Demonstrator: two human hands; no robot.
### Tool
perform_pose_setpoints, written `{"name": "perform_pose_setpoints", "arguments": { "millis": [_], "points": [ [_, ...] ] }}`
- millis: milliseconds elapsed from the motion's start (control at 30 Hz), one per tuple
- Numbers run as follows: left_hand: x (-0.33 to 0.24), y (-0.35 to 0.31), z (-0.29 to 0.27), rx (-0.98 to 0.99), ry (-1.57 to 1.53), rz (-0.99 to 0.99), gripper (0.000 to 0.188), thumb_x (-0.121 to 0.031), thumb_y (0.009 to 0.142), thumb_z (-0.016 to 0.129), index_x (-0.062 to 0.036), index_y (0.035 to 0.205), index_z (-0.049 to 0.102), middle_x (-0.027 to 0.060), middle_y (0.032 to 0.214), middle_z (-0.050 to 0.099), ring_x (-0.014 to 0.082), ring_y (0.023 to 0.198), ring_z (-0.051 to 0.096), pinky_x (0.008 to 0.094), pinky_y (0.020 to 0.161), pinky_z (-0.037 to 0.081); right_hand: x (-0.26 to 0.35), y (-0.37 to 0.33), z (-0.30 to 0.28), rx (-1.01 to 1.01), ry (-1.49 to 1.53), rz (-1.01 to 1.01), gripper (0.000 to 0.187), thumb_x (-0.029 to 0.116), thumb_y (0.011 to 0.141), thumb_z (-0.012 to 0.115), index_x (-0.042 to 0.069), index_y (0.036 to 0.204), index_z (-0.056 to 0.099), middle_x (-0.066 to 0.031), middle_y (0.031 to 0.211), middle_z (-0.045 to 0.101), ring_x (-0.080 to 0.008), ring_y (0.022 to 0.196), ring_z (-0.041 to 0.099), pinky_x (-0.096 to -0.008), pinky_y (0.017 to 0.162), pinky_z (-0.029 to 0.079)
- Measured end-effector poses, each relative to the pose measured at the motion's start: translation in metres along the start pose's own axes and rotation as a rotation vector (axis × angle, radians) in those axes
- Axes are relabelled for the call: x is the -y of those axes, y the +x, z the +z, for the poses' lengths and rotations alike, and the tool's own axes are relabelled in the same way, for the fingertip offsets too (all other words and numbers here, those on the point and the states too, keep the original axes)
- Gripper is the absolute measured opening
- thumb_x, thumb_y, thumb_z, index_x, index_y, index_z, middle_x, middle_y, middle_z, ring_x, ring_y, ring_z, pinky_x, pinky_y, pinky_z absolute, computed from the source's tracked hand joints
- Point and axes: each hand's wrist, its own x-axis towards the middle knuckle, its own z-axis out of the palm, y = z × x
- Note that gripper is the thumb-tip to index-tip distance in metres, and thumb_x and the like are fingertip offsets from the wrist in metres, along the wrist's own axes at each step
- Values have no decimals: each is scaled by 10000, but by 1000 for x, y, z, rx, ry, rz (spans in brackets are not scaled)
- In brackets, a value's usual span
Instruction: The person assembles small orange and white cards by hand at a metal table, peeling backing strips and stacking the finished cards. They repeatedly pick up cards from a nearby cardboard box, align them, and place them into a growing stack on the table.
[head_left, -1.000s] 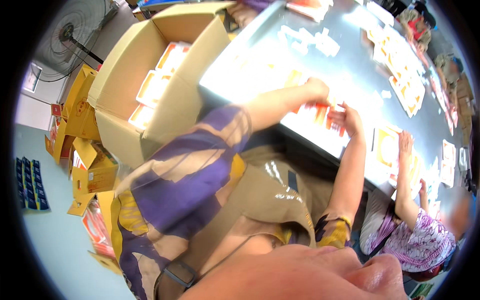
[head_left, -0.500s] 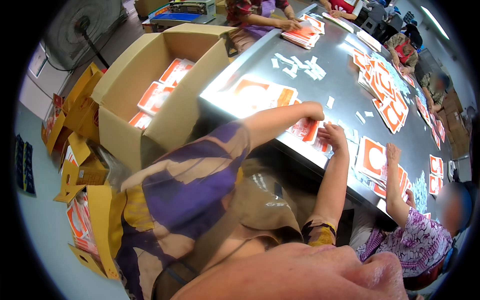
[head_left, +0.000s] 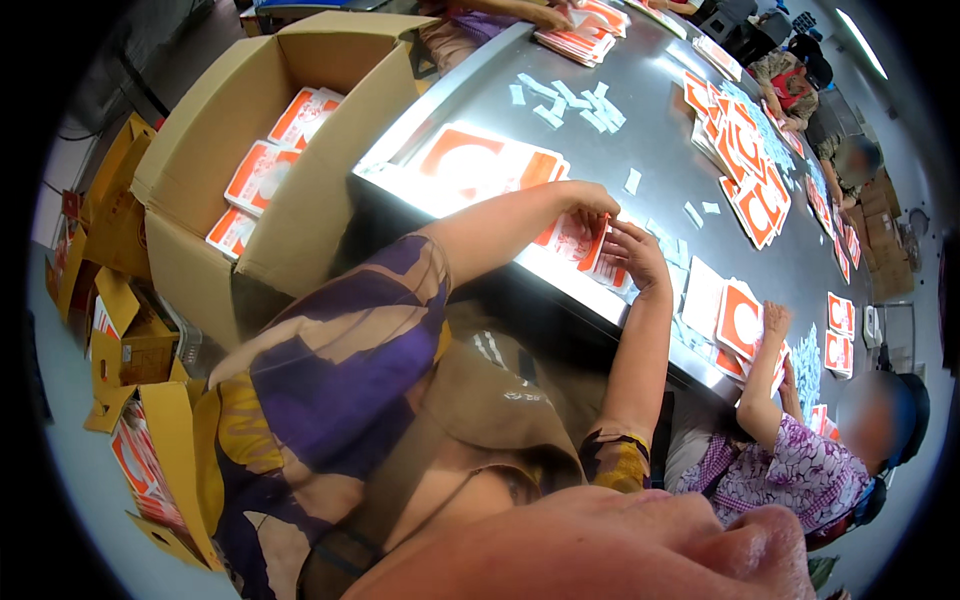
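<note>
A flat orange-and-white printed packet (head_left: 572, 242) lies at the near edge of the metal table, between my hands. My left hand (head_left: 590, 198) reaches over it from the left, fingers curled down and closed at its upper right edge. Facing it from the right, my right hand (head_left: 640, 258) has its fingers stretched out and slightly apart against the packet's right side. Whatever sits under the left fingertips is partly hidden. To the left lie more printed packets (head_left: 460, 160) in a flat row. Small pale sachets (head_left: 668, 240) are scattered just right of my right hand.
A large open carton (head_left: 330, 190) with packets inside stands left of the table (head_left: 650, 150). Smaller cartons (head_left: 150, 350) sit farther left. A heap of packets (head_left: 745, 160) lies mid-table. To my right, a co-worker's hand (head_left: 775, 320) touches a stack; others work along the far side.
The whole view has shifted, so the scene sits farther left and higher. My left fingers have turned from above the packet down to its edge; my right fingers have come closer to them.
</note>
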Motion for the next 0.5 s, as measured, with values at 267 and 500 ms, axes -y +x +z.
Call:
{"name": "perform_pose_setpoints", "arguments": {
  "millis": [267,500],
  "points": [
    [17,19,-1,-48,102,150,254,-206,802,675,47,815,653,143,724,656,206,591,644,289,524,544,5,2,18,-6,-60,36,437,302,877,646,-44,1128,554,-135,968,655,-185,777,676,-269,646,532],
    [6,7,17,-50,129,284,328,-291,751,795,-1,707,648,86,590,593,157,485,546,284,447,417,-2,1,12,-28,-86,0,413,125,796,651,-54,1152,545,-111,977,636,-182,739,656,-301,668,546]
  ]
}}
